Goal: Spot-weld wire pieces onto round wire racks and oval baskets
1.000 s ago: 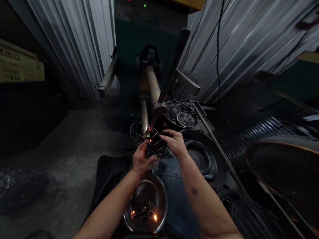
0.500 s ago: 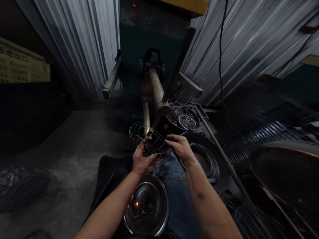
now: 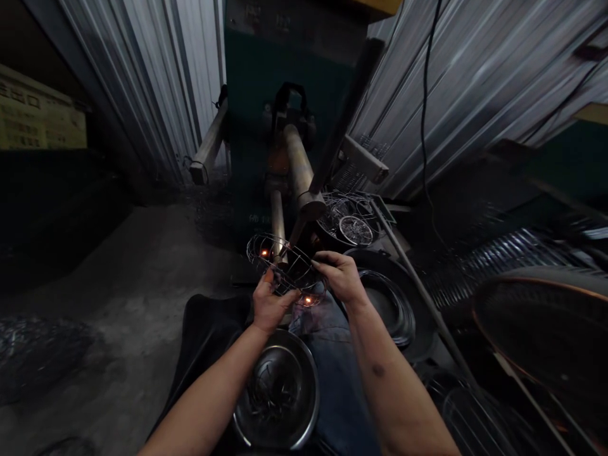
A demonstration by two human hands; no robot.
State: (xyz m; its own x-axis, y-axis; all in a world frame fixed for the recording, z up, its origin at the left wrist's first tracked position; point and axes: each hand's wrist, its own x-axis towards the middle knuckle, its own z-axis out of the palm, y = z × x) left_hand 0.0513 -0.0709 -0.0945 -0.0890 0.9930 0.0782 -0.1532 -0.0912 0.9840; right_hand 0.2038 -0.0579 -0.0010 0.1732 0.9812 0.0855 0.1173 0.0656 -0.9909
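A round wire basket (image 3: 280, 263) is tilted under the machine's electrode tip. My left hand (image 3: 273, 304) grips its near rim, thumb and fingers closed. At the basket's right side, my right hand (image 3: 339, 275) pinches a thin wire; whether this is a loose piece or part of the basket I cannot tell. The upper electrode arm (image 3: 300, 168) ends just above the basket. The lower electrode bar (image 3: 278, 221) reaches into it. Two glowing orange sparks show by the basket, one left and one below. On my lap rests a metal bowl (image 3: 311, 392) with short wire pieces inside.
Behind the basket stands a dark green machine (image 3: 251, 95). A container of wire parts (image 3: 356, 231) lies right of the electrodes, with a wire coil (image 3: 401, 307) nearer me. A slanting metal bar (image 3: 418, 288) runs past them. A yellow crate (image 3: 42, 117) is at far left.
Bright sparks have appeared beside and below the basket, while the orange glints in the bowl are gone. The hands and basket keep nearly the same place. The view has shifted slightly.
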